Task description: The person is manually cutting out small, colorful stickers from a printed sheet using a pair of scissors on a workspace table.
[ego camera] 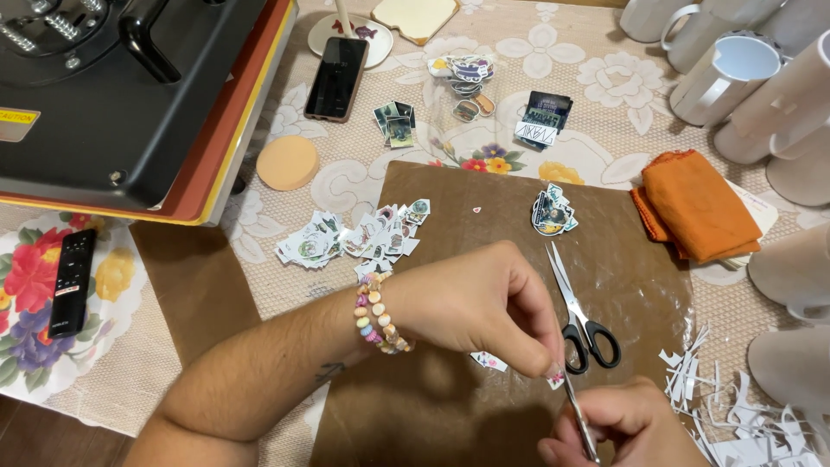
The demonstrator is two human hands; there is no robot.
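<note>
A small sticker point(556, 378) is pinched between the fingertips of the left hand point(471, 303), right against the blade of the scissors point(579, 419) gripped in the right hand point(618, 428). A second pair of scissors point(581, 316) lies just beyond the fingers on the brown sheet point(432, 199). Paper scraps point(735, 415) lie right of the fingers; cut stickers point(354, 238) are piled beyond the left wrist.

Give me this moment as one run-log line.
left hand: pinches small sticker cutout | right hand: holds thin metal tool at cutout | black scissors: lying open on brown sheet
</note>
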